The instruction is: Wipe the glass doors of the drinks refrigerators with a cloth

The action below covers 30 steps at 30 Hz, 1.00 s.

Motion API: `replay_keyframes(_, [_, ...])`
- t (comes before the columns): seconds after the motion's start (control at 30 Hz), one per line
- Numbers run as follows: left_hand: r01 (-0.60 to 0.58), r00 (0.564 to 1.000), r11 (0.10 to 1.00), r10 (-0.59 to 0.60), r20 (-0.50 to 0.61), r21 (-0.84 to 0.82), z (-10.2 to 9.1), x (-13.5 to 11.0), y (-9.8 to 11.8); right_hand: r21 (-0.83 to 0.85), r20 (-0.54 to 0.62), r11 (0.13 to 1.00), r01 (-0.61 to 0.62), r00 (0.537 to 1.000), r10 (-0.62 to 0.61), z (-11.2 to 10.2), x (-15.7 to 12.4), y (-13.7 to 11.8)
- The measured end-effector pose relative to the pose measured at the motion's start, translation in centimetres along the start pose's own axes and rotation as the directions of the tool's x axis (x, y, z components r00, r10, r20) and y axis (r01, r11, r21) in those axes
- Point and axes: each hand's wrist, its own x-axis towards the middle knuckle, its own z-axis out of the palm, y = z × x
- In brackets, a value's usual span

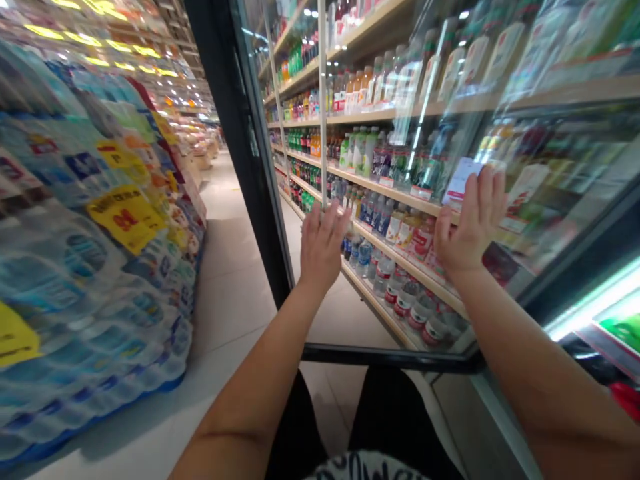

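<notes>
A glass cooler door [255, 163] with a black frame stands swung open in front of me. My left hand [323, 247] is raised at the pane, fingers spread and palm turned away from me; it appears to rest on the glass. Further right, my right hand [471, 223] is raised the same way, fingers stretched out. Just beside its fingers is a white notice [461, 179] with a red strip, partly covered by the hand. Neither hand grasps anything. Through the pane show wooden-edged shelves [385, 183] of bottled drinks.
To the left, shrink-wrapped water bottles [85, 280] are stacked high, with a yellow price sign [127, 217] on them. A tiled aisle [225, 267] runs between stack and door. The lit cooler interior [600, 293] shows at the right edge. My legs [395, 407] are below the door's bottom edge.
</notes>
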Motion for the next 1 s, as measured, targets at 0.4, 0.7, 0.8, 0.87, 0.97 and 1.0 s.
replay_keyframes(0.4, [0.206, 0.971, 0.967, -0.183, 0.153, -0.150, 0.7, -0.1, 1.5, 0.127, 0.135, 0.981, -0.149, 0.982, 0.132, -0.6, 0.4, -0.3])
replay_keyframes(0.7, [0.168, 0.983, 0.974, -0.153, 0.103, -0.155, 1.6, 2.0, 2.2, 0.081, 0.136, 0.984, -0.156, 0.980, 0.144, -0.6, 0.6, -0.7])
replay_keyframes(0.8, [0.129, 0.987, 0.977, -0.110, 0.116, -0.171, 2.3, 0.2, 3.8, 0.045, 0.128, 0.988, -0.148, 0.982, 0.141, -0.2, 0.5, -0.5])
replay_keyframes(0.87, [0.137, 0.987, 0.976, -0.121, 0.103, -0.167, 2.4, 1.9, 3.3, 0.028, 0.101, 0.992, -0.126, 0.987, 0.123, 0.0, 0.5, -0.5])
replay_keyframes(0.97, [0.178, 0.983, 0.969, -0.168, 0.070, -0.172, 2.1, 5.9, 2.1, 0.001, 0.071, 0.994, -0.108, 0.992, 0.107, 0.3, 0.5, -0.4])
replay_keyframes(1.0, [0.188, 0.982, 0.966, -0.180, 0.061, -0.175, 2.0, 6.6, 2.1, -0.006, 0.069, 0.994, -0.110, 0.992, 0.110, 0.4, 0.5, -0.5])
